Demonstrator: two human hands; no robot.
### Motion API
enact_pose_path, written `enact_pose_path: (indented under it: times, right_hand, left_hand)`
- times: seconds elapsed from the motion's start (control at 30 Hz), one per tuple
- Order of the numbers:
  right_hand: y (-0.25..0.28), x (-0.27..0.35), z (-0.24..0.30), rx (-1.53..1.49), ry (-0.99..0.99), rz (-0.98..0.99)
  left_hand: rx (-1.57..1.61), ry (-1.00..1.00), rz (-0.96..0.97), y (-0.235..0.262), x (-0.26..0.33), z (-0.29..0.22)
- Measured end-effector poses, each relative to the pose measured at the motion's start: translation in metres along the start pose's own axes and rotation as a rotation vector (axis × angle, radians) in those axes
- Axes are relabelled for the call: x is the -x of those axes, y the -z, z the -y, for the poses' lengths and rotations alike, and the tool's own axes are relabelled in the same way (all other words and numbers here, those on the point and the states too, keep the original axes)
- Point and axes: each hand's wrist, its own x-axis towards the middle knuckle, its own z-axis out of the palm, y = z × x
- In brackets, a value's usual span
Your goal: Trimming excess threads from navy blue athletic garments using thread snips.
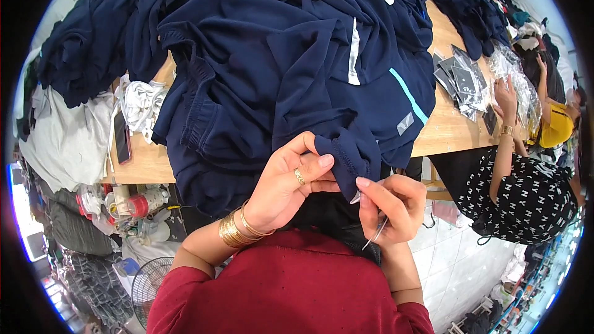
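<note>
Between its thumb and fingers my left hand grips the stitched edge of a navy garment. My right hand is closed around a thin metal tool, its shiny tip touching or just beside the held edge. Too little of the tool shows to tell tweezers from small snips. The garment lies on a heap of navy clothing at the front edge of the table. A gathered elastic band shows at the left of the heap, and a light-blue stripe runs along its right side.
More navy clothes lie on the wooden table at far left and far right. At left are a phone and white cloth; at right, dark packets. A co-worker in a patterned cap sits at right. A wire fan guard stands lower left.
</note>
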Motion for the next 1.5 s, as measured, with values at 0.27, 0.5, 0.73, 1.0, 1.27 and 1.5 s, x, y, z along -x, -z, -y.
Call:
enact_pose_path:
  times: [0.27, 0.5, 0.73, 1.0, 1.27, 1.5]
  right_hand:
    - [-0.001, 0.002, -0.002, 0.065, -0.033, 0.083]
    - [0.006, -0.003, 0.003, 0.002, -0.05, 0.227]
    - [0.003, 0.002, -0.005, 0.067, -0.049, 0.035]
    - [0.005, 0.0, -0.005, 0.022, 0.022, 0.121]
    - [0.004, 0.0, -0.005, 0.027, -0.027, 0.076]
    - [0.006, 0.002, -0.006, 0.013, 0.016, 0.118]
  left_hand:
    - [0.009, 0.002, 0.012, 0.002, 0.0, 0.001]
    - [-0.004, 0.011, 0.027, 0.002, 0.0, 0.002]
    - [0.003, 0.03, 0.02, 0.0, -0.002, 0.001]
    - [0.002, 0.027, 0.028, 0.0, -0.002, 0.001]
    - [-0.008, 0.032, 0.008, -0.002, -0.002, 0.001]
    - [-0.015, 0.01, 0.016, 0.0, -0.001, 0.002]
